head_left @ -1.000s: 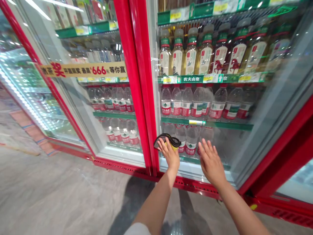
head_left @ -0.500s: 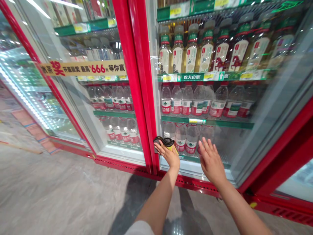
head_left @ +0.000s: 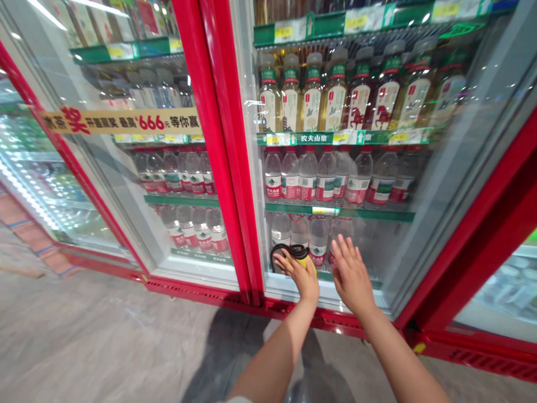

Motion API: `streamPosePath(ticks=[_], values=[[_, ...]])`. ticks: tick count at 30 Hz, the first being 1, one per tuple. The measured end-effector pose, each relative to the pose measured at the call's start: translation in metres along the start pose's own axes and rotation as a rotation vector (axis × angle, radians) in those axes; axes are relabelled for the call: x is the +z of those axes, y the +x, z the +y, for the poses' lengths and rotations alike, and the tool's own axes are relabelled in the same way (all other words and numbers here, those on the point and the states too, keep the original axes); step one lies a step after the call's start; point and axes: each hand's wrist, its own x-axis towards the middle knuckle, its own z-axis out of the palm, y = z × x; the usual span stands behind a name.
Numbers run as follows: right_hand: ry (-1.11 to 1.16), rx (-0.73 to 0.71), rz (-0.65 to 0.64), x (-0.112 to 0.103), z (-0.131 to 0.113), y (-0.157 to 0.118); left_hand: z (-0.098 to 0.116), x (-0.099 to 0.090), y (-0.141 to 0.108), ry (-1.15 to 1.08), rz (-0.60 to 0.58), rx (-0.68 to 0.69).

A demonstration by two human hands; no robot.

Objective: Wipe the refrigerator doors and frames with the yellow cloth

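Observation:
My left hand (head_left: 302, 274) presses a folded cloth (head_left: 311, 264), yellow and grey with a black edge, against the lower glass door (head_left: 390, 240) of a red-framed drinks cooler. Its fingers are spread over the cloth. To the right of it, my right hand (head_left: 352, 274) is held up at the same glass with its fingers extended and nothing in it; whether the palm touches the glass is hard to tell. Behind the glass, water bottles (head_left: 318, 240) with red and white labels stand on the bottom shelf, partly hidden by my hands.
Higher shelves hold more water bottles (head_left: 273, 176) and tea bottles (head_left: 311, 101). The red door frame (head_left: 235, 145) runs down left of my hands, with another glass door and a yellow banner (head_left: 126, 121) beyond. Grey floor (head_left: 104, 336) lies below; boxes (head_left: 29, 235) stand far left.
My left hand and the cloth have moved right, away from the red frame and nearer my right hand. The view has shifted, so the cooler appears further left.

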Motion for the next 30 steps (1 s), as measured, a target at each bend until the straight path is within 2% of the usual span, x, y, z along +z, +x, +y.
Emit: streamPosePath(ticks=[2, 4, 6, 8, 10, 15, 17, 19, 22, 25, 27, 30], values=[[-0.009, 0.017, 0.013, -0.001, 0.002, 0.001, 0.023, -0.003, 0.004, 0.073, -0.124, 0.182], [-0.017, 0.024, 0.025, -0.003, 0.004, 0.003, 0.051, -0.014, 0.022, 0.168, -0.192, 0.382], [-0.019, 0.026, 0.030, -0.005, 0.007, 0.004, 0.074, -0.027, 0.044, 0.230, -0.172, 0.489], [-0.019, 0.028, 0.031, -0.006, 0.009, 0.004, 0.081, -0.035, 0.056, 0.272, -0.125, 0.513], [-0.013, 0.031, 0.033, -0.005, 0.010, 0.003, 0.070, -0.037, 0.055, 0.320, -0.142, 0.565], [-0.016, 0.015, -0.011, -0.002, 0.010, -0.002, 0.010, -0.046, 0.047, 0.448, -0.393, 0.852], [-0.032, 0.016, -0.029, 0.000, 0.009, -0.003, 0.004, -0.057, 0.057, 0.472, -0.439, 0.947], [-0.042, 0.028, -0.034, 0.001, 0.008, -0.002, 0.014, -0.071, 0.075, 0.481, -0.449, 1.016], [-0.036, 0.036, -0.037, 0.003, 0.005, 0.000, 0.042, -0.091, 0.100, 0.491, -0.386, 1.008], [-0.031, 0.040, -0.033, 0.003, 0.002, 0.001, 0.062, -0.107, 0.114, 0.500, -0.284, 0.888], [-0.031, 0.044, -0.031, 0.002, 0.000, 0.001, 0.064, -0.115, 0.118, 0.509, -0.226, 0.803], [-0.027, 0.039, -0.038, -0.002, 0.000, -0.001, 0.055, -0.125, 0.123, 0.529, -0.163, 0.742]])
